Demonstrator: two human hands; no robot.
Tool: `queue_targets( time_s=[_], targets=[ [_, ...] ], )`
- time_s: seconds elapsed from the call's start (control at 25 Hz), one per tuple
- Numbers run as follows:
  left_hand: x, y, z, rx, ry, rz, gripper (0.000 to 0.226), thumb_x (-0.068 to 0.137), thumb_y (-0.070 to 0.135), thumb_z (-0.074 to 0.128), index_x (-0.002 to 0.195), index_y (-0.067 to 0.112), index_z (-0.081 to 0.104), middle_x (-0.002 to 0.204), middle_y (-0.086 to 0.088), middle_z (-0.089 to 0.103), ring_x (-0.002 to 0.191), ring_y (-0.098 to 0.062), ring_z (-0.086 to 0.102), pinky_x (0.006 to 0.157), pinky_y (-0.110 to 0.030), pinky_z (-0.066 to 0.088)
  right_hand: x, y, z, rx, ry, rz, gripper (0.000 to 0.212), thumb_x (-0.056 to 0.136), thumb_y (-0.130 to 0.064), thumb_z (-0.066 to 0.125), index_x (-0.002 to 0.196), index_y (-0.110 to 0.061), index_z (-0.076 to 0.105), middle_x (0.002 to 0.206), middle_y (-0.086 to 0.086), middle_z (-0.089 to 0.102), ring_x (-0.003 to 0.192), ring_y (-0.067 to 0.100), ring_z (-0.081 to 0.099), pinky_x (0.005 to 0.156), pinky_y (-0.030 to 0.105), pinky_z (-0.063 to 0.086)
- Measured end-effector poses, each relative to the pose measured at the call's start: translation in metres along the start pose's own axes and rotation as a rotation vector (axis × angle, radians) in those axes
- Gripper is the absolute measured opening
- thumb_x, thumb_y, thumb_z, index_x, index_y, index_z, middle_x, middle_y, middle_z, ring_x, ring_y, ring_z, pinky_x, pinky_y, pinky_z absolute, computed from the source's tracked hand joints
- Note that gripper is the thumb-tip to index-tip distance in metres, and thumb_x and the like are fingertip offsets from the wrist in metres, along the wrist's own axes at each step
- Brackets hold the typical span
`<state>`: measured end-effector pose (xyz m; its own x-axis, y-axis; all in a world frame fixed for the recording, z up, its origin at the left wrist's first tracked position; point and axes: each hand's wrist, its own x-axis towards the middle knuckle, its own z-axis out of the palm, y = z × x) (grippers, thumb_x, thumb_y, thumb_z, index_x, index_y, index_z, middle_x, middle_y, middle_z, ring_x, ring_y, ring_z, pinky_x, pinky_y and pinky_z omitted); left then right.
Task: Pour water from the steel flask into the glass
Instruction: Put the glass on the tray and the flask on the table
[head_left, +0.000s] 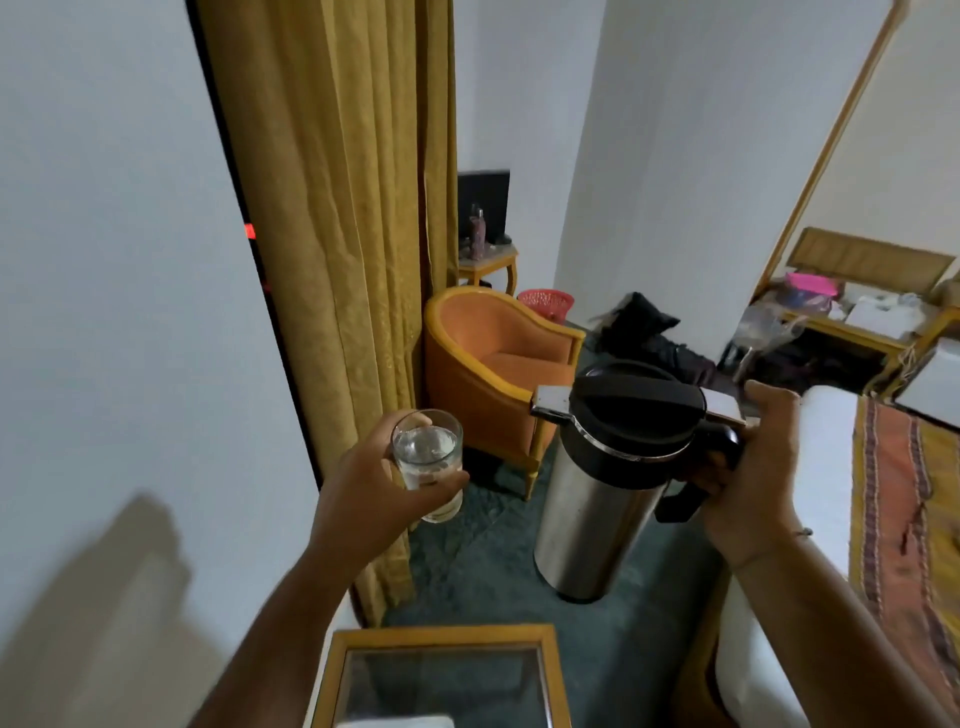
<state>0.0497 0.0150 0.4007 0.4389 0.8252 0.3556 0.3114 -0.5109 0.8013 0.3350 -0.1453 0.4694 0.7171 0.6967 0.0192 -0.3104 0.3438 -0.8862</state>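
With the left hand wrapped around the part-filled glass and the right hand gripping the steel flask's handle, keep the glass level at the spout's nine o'clock and tip slowly.

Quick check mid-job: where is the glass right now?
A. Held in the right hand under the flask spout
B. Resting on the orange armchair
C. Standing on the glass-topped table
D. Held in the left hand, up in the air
D: the left hand wraps the glass, which holds some water, in mid-air above the floor, while the right hand holds the steel flask by its handle, roughly upright and apart from the glass.
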Motion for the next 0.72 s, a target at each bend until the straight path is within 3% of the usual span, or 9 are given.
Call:
queue_targets(
  time_s=[0.04, 0.12, 0.2, 0.28, 0.44, 0.6, 0.72],
  targets=[
    [-0.004, -0.012, 0.007, 0.006, -0.008, -0.013, 0.074, 0.071, 0.083, 0.087, 0.131, 0.052, 0.057, 0.108, 0.054, 0.069, 0.105, 0.023, 0.071, 0.084, 0.002, 0.056, 0.004, 0.018, -0.009, -0.004, 0.023, 0.031, 0.061, 0.098, -0.046, 0.038, 0.043, -0.024, 0.05, 0.037, -0.011, 0.036, 0.032, 0.006, 0.03, 0.032, 0.014, 0.029],
    [-0.013, -0.044, 0.026, 0.004, -0.028, -0.076, 0.078, 0.068, 0.078, 0.084, 0.135, 0.049, 0.055, 0.122, 0.033, 0.072, 0.11, -0.001, 0.074, 0.091, -0.017, 0.061, 0.012, 0.059, -0.027, -0.05, 0.079, 0.081, 0.062, 0.095, -0.045, 0.038, 0.038, -0.023, 0.049, 0.034, -0.011, 0.037, 0.029, 0.006, 0.033, 0.032, 0.014, 0.03],
    [-0.026, -0.079, 0.045, 0.036, -0.05, -0.169, 0.084, 0.07, 0.075, 0.092, 0.139, 0.045, 0.055, 0.129, 0.017, 0.07, 0.115, -0.014, 0.069, 0.088, -0.018, 0.056, 0.015, 0.106, -0.047, -0.095, 0.139, 0.132, 0.061, 0.09, -0.044, 0.04, 0.034, -0.025, 0.052, 0.034, -0.014, 0.042, 0.029, 0.003, 0.04, 0.032, 0.012, 0.033],
    [-0.041, -0.119, 0.064, 0.09, -0.11, -0.238, 0.088, 0.071, 0.073, 0.096, 0.143, 0.037, 0.06, 0.13, 0.013, 0.068, 0.114, -0.017, 0.068, 0.086, -0.014, 0.053, 0.017, 0.161, -0.071, -0.135, 0.196, 0.215, 0.055, 0.084, -0.046, 0.044, 0.033, -0.026, 0.051, 0.036, -0.015, 0.042, 0.032, 0.002, 0.042, 0.034, 0.012, 0.034],
    [-0.078, -0.204, 0.102, 0.137, -0.248, -0.363, 0.077, 0.068, 0.057, 0.095, 0.132, 0.036, 0.059, 0.124, 0.009, 0.073, 0.109, -0.019, 0.072, 0.093, -0.037, 0.068, 0.011, 0.278, -0.123, -0.241, 0.249, 0.342, 0.045, 0.077, -0.047, 0.048, 0.037, -0.029, 0.048, 0.041, -0.015, 0.042, 0.039, 0.003, 0.041, 0.039, 0.015, 0.034],
    [-0.132, -0.297, 0.145, 0.212, -0.3, -0.534, 0.076, 0.071, 0.046, 0.107, 0.132, 0.036, 0.063, 0.124, 0.006, 0.077, 0.107, -0.019, 0.072, 0.091, -0.038, 0.066, -0.001, 0.379, -0.173, -0.258, 0.305, 0.434, 0.029, 0.071, -0.043, 0.057, 0.048, -0.026, 0.052, 0.046, -0.009, 0.05, 0.042, 0.006, 0.05, 0.042, 0.016, 0.039],
    [-0.176, -0.366, 0.18, 0.26, -0.34, -0.651, 0.077, 0.074, 0.031, 0.11, 0.136, 0.031, 0.065, 0.13, 0.002, 0.077, 0.114, -0.025, 0.071, 0.095, -0.048, 0.069, -0.012, 0.443, -0.207, -0.339, 0.3, 0.463, 0.026, 0.064, -0.045, 0.059, 0.046, -0.026, 0.061, 0.049, -0.011, 0.056, 0.045, 0.005, 0.057, 0.045, 0.015, 0.044]
  ],
)
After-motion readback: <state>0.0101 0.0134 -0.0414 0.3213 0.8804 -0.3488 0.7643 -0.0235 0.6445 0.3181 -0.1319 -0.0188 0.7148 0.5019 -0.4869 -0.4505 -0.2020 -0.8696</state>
